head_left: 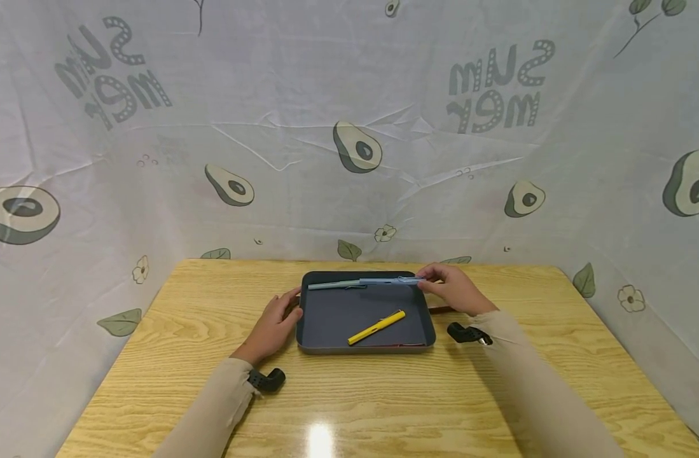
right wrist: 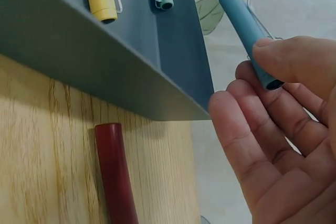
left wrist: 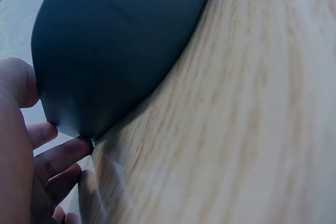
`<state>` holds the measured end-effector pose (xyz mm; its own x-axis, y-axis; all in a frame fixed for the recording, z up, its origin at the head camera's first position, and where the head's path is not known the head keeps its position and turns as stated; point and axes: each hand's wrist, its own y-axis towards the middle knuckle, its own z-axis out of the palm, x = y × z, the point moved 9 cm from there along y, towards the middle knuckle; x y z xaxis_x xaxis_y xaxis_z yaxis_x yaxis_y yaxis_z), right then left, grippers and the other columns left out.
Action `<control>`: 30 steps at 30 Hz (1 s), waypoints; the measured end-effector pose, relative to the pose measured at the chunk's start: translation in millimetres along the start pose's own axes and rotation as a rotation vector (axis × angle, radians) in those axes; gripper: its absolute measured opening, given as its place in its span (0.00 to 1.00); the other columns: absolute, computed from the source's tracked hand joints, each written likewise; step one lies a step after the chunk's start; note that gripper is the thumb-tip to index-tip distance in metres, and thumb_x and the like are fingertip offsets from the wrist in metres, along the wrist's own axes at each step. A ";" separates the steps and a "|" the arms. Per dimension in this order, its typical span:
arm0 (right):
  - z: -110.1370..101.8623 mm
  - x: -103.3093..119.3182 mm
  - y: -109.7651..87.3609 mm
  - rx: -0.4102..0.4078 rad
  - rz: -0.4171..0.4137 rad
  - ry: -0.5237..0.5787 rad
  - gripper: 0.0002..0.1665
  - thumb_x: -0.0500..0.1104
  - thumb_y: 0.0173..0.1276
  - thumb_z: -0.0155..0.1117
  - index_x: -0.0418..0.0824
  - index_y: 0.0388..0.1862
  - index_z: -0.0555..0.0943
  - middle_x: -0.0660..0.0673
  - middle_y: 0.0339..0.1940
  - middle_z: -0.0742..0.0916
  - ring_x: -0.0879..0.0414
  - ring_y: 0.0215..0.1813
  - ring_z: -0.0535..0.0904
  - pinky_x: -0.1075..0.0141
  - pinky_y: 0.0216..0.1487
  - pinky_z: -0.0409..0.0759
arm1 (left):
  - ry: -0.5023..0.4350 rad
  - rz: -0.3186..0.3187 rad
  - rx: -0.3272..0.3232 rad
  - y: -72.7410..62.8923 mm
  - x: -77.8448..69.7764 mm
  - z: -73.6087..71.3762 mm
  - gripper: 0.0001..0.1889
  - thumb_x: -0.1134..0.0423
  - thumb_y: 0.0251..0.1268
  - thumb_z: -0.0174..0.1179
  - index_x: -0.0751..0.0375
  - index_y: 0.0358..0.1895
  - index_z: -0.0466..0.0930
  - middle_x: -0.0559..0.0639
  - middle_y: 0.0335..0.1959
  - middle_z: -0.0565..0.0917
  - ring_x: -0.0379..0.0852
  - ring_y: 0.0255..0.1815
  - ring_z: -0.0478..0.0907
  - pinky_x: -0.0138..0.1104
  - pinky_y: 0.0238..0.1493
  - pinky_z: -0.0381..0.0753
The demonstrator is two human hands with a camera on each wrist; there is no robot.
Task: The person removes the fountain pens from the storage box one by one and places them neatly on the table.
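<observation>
A blue fountain pen is pinched near its clip end between the thumb and fingers of my right hand. In the right wrist view the blue pen slants at the tray's far right corner. My left hand touches the left side of the dark grey tray; in the left wrist view its fingertips meet the tray wall. Inside the tray lie a yellow pen, set diagonally, and a green pen along the back wall. Red shows low at the front wall, mostly hidden.
A dark red pen lies on the wooden table just right of the tray, partly hidden by my right hand in the head view. A patterned cloth hangs behind the table's back edge.
</observation>
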<state>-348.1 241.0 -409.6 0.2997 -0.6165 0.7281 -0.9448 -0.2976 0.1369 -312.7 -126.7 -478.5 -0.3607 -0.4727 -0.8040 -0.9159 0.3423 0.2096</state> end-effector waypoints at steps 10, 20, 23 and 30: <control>-7.6 -8.4 -4.4 -0.022 0.004 0.033 0.12 0.44 0.77 0.67 0.39 0.52 0.85 0.43 0.44 0.88 0.50 0.46 0.85 0.52 0.48 0.87 | -0.002 -0.002 0.001 0.1 0.3 -0.1 0.28 0.58 0.85 0.50 0.60 0.81 0.59 0.63 0.72 0.75 0.59 0.75 0.69 0.53 0.84 0.36; -17.5 -16.5 -15.6 -0.037 0.033 0.048 0.13 0.42 0.77 0.66 0.35 0.53 0.84 0.40 0.43 0.87 0.47 0.45 0.84 0.52 0.46 0.88 | 0.003 -0.004 0.000 0.0 0.4 0.9 0.28 0.58 0.85 0.50 0.60 0.81 0.59 0.63 0.71 0.75 0.59 0.75 0.69 0.52 0.84 0.36; -19.8 -18.9 -18.4 -0.039 0.039 0.041 0.13 0.42 0.77 0.65 0.34 0.54 0.83 0.40 0.44 0.87 0.47 0.45 0.84 0.57 0.43 0.86 | 0.003 -0.008 0.000 -0.4 0.5 1.1 0.28 0.58 0.85 0.50 0.60 0.81 0.59 0.64 0.72 0.75 0.60 0.75 0.69 0.52 0.84 0.36; -27.0 -23.2 -24.8 -0.048 0.061 0.063 0.14 0.43 0.77 0.66 0.35 0.53 0.83 0.39 0.46 0.86 0.46 0.46 0.84 0.60 0.43 0.86 | 0.007 -0.004 -0.005 -0.4 0.3 0.8 0.28 0.58 0.85 0.50 0.61 0.81 0.59 0.64 0.71 0.75 0.60 0.75 0.70 0.53 0.84 0.36</control>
<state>-335.2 282.4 -411.7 0.2338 -0.5846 0.7769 -0.9668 -0.2247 0.1219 -312.3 -126.3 -479.3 -0.3583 -0.4793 -0.8012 -0.9181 0.3366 0.2092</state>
